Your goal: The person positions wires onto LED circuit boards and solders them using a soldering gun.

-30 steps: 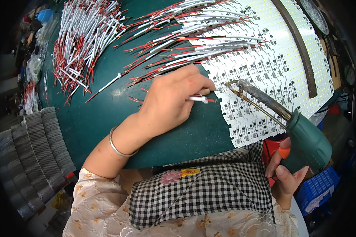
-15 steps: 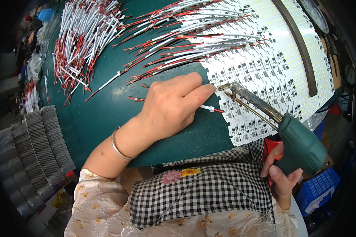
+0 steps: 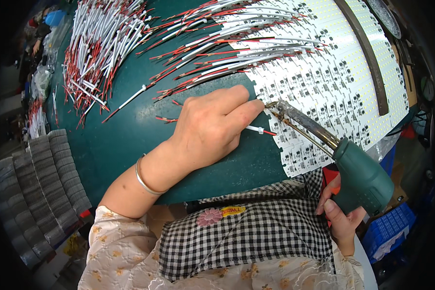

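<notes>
My left hand is closed at the near left edge of a white circuit board panel, thumb and forefinger pinched at the board. Beneath it lies a white-sleeved wire, whose red end pokes out on the right; red tips show on the left. The fingers hide the rest of the wire. My right hand grips a green soldering gun from below. Its dark metal tip points left, right beside my left fingertips, above the board's edge.
A large heap of white and red wires covers the far left of the green table. Further wires fan across the board's left part. A dark bar lies over the board. Stacked grey ribbed strips stand left; a blue crate sits lower right.
The soldering gun and my right hand have shifted slightly left and up. My left hand stays almost in place, still pinched at the board's edge.
</notes>
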### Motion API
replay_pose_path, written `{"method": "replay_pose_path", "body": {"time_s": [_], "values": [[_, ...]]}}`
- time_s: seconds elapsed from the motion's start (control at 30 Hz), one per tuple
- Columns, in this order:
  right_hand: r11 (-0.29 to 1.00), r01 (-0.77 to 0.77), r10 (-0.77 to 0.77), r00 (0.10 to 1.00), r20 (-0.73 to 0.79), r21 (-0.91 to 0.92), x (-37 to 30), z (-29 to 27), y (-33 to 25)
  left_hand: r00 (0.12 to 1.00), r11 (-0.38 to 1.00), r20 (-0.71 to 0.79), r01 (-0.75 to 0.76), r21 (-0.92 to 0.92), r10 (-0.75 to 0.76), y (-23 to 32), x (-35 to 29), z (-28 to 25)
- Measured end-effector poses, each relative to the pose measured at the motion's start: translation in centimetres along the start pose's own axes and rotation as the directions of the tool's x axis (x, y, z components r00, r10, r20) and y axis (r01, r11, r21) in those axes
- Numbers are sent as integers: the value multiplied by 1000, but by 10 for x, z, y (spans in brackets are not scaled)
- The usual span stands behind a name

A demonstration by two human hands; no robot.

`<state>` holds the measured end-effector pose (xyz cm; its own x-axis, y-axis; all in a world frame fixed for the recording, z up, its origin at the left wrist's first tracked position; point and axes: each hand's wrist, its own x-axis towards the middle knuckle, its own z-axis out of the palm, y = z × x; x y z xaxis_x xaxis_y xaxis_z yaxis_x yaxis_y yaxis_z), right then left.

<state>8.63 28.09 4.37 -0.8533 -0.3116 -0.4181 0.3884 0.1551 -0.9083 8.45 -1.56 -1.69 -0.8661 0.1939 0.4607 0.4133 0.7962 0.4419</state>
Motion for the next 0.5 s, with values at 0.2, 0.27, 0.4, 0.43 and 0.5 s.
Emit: {"method": "replay_pose_path", "body": {"time_s": [0.2, 0.27, 0.4, 0.43, 0.5], "values": [[1000, 13, -12, 1000, 22, -26, 1, -2, 4, 1000, 1000, -17, -9, 12, 9, 1, 1, 2], [984, 155, -149, 986, -81, 83, 5, 3, 3, 1000, 1000, -12, -6, 19, 7, 1, 1, 2], [975, 205, -199, 977, -75, 89, 12, -2, -4, 1000, 999, -9, -16, 31, 17, 1, 1, 2], [974, 206, -200, 977, -76, 91, 13, -3, -4, 1000, 999, -6, -14, 34, 14, 1, 0, 2], [972, 206, -202, 978, -51, 115, 14, -4, -5, 1000, 999, -2, -12, 42, 12, 2, 0, 1]]}}
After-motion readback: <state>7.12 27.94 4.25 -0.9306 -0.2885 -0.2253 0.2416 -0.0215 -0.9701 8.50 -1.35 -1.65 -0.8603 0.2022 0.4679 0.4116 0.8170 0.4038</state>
